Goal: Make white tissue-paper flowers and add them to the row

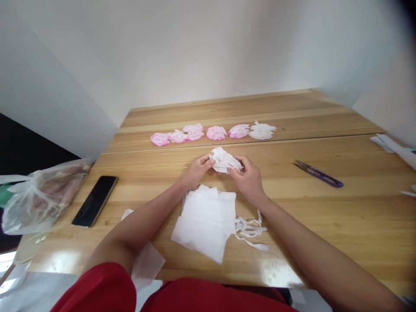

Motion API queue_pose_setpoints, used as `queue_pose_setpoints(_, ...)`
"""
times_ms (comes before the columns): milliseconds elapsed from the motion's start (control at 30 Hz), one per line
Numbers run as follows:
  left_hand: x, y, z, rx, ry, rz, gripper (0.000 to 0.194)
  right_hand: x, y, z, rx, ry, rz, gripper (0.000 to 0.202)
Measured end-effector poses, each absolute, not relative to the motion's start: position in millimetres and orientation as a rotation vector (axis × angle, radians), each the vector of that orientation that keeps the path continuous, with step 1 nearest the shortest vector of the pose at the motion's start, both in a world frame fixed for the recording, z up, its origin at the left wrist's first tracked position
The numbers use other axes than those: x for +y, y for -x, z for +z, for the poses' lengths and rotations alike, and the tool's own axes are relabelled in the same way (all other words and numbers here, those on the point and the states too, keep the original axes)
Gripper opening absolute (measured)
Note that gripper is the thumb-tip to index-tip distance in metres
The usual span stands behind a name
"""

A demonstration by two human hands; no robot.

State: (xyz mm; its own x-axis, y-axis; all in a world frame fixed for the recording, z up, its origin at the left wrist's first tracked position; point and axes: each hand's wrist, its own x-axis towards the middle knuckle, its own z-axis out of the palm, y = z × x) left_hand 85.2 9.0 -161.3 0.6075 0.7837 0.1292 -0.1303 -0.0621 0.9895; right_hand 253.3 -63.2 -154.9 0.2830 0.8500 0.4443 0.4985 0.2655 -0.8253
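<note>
A crumpled, layered white paper flower (225,160) is held above the wooden table between my two hands. My left hand (199,168) pinches its left edge with thumb and fingers. On the other side, my right hand (247,175) grips the right edge, thumb in front. Below them lies a stack of white paper sheets (206,221), with thin white paper strips (249,229) at its right. Beyond my hands stretches a row of pink-edged paper flowers (216,133), ending at the right in a white flower (261,130).
Purple-handled thread snips (318,174) lie to the right on the table (325,216). A black phone (95,200) and a clear plastic bag (45,195) are at the left. Loose white paper (147,262) sits under my left forearm, and more papers (394,147) lie at the right edge.
</note>
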Motion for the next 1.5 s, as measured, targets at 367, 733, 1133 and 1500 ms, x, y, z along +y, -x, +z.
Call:
queue_pose_setpoints(367, 5, -88, -157, 0.545, -1.381, 0.885, 0.056, -65, -255, -158, -1.559, 1.327, 0.32, 0.027)
queue_pose_setpoints(733, 3, -90, -158, 0.683, -1.441, 0.967, 0.047, -64, -259, -161, -1.551, 1.34, 0.286, 0.017)
queue_pose_setpoints(1133, 2, -93, -163, 0.784, -1.606, 1.059, 0.058, -66, -258, -161, -1.693, 1.285, 0.27, 0.023)
queue_pose_setpoints(1500, -5, -84, -157, 0.736, -1.969, 1.044, 0.045, -68, -255, -152, -1.58, 1.361, 0.438, 0.04)
